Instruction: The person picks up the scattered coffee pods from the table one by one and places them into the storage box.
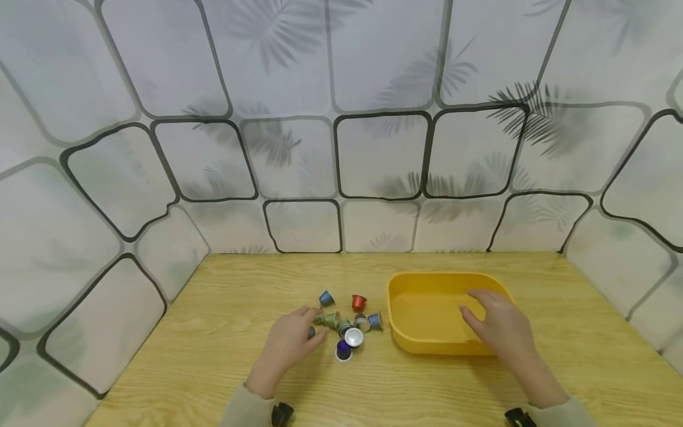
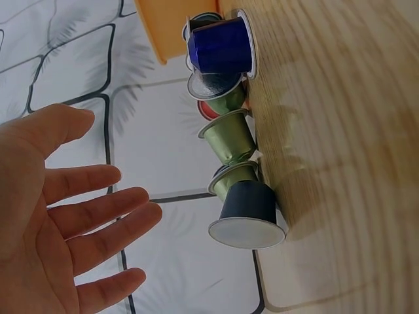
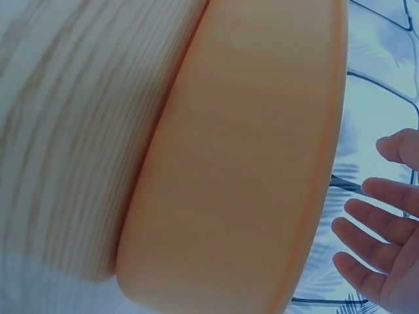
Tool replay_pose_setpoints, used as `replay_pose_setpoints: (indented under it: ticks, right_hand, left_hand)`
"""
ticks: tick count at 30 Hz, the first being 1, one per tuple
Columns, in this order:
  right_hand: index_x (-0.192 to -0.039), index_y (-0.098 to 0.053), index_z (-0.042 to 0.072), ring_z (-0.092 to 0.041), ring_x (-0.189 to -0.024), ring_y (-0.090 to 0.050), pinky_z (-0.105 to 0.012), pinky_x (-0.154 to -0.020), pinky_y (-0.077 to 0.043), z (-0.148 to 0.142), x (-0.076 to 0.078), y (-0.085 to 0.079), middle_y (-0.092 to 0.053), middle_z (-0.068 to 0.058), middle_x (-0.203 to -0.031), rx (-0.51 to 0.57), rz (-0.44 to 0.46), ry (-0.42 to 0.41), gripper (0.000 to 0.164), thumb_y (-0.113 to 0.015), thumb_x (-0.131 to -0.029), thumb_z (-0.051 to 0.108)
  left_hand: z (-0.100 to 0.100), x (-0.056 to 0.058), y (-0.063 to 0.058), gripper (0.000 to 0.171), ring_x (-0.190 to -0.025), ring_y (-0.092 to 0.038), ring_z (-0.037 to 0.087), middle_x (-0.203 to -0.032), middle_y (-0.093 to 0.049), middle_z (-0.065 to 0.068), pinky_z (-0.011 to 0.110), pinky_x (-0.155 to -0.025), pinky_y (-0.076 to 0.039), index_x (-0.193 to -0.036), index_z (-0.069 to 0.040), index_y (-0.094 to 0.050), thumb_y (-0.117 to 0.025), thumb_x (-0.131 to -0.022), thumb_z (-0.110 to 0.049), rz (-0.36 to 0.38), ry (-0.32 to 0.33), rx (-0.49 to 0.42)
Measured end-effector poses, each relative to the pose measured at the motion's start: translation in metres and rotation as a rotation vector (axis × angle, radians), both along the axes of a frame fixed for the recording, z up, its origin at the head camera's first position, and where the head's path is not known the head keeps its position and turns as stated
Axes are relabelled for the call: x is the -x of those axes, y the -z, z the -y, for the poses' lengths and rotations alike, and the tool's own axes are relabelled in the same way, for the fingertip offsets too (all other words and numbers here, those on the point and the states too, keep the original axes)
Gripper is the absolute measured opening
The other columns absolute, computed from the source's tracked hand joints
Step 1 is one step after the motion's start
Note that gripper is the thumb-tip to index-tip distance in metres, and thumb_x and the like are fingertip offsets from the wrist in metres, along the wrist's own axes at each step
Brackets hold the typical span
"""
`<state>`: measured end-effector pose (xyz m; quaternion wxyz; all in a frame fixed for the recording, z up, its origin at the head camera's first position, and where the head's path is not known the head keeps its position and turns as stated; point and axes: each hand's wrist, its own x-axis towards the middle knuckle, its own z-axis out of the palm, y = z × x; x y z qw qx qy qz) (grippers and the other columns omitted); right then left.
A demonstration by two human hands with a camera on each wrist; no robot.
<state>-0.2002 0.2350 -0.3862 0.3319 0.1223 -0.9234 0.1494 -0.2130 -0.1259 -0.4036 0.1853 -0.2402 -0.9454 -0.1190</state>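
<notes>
A loose cluster of small coffee capsules lies on the table: a red capsule point(image 1: 359, 302), a blue capsule point(image 1: 326, 298), green capsules point(image 1: 332, 320), a purple-blue capsule point(image 1: 344, 349) and several others. Beside the cluster's left side hovers my left hand point(image 1: 290, 338), its fingers spread and palm bare in the left wrist view. Closest to it there is a black capsule point(image 2: 249, 203) standing on its pale lid. My right hand point(image 1: 501, 326) is above the right part of a yellow plastic bin point(image 1: 443, 346). Its fingers point(image 3: 376, 222) are relaxed, apart, and hold nothing.
The bin stands to the right of the capsules, with a second blue capsule point(image 1: 376, 321) near its left wall. Wood-grain table surface point(image 1: 213, 367) extends around everything. Patterned fabric walls point(image 1: 299, 154) close off the back and both sides.
</notes>
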Motion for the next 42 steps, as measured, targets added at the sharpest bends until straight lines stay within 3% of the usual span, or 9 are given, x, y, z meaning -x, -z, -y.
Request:
replay_pose_setpoints:
  ticks: [12,23,29,42]
  right_hand:
    - [-0.093,-0.064,-0.002,-0.033,-0.071,-0.06,-0.041,-0.05,-0.047,-0.015,0.008,0.005,-0.063,-0.018,-0.087,0.008,0.053,-0.007,0.031,-0.074,-0.069,0.016]
    - [-0.1,-0.062,-0.003,-0.037,-0.083,-0.057,-0.048,-0.065,-0.046,-0.029,0.012,0.009,-0.061,-0.021,-0.095,-0.01,0.183,-0.031,0.034,-0.069,-0.075,0.019]
    - [-0.105,-0.059,-0.005,-0.039,-0.089,-0.055,-0.05,-0.071,-0.044,-0.038,0.014,0.009,-0.059,-0.021,-0.098,-0.033,0.263,-0.09,0.04,-0.069,-0.076,0.02]
    - [-0.114,-0.053,-0.006,-0.042,-0.1,-0.047,-0.054,-0.08,-0.038,-0.053,0.015,0.011,-0.054,-0.025,-0.109,-0.049,0.409,-0.122,0.056,-0.063,-0.08,0.037]
  left_hand:
    - [-0.001,0.0,0.0,0.034,-0.073,-0.06,0.022,-0.092,-0.061,0.009,0.034,-0.062,-0.048,-0.102,-0.004,-0.061,-0.063,-0.08,-0.03,0.04,-0.017,0.028]
    - [-0.001,0.0,0.001,0.034,-0.075,-0.06,0.022,-0.092,-0.061,0.009,0.035,-0.063,-0.048,-0.102,-0.006,-0.061,-0.062,-0.081,-0.032,0.039,-0.02,0.021]
    - [0.0,0.0,0.002,0.034,-0.073,-0.059,0.021,-0.09,-0.061,0.008,0.034,-0.063,-0.048,-0.101,-0.006,-0.061,-0.063,-0.08,-0.033,0.036,-0.02,0.03]
    - [0.0,0.0,0.003,0.035,-0.076,-0.06,0.021,-0.091,-0.061,0.007,0.034,-0.063,-0.049,-0.104,-0.006,-0.062,-0.063,-0.08,-0.033,0.034,-0.021,0.043]
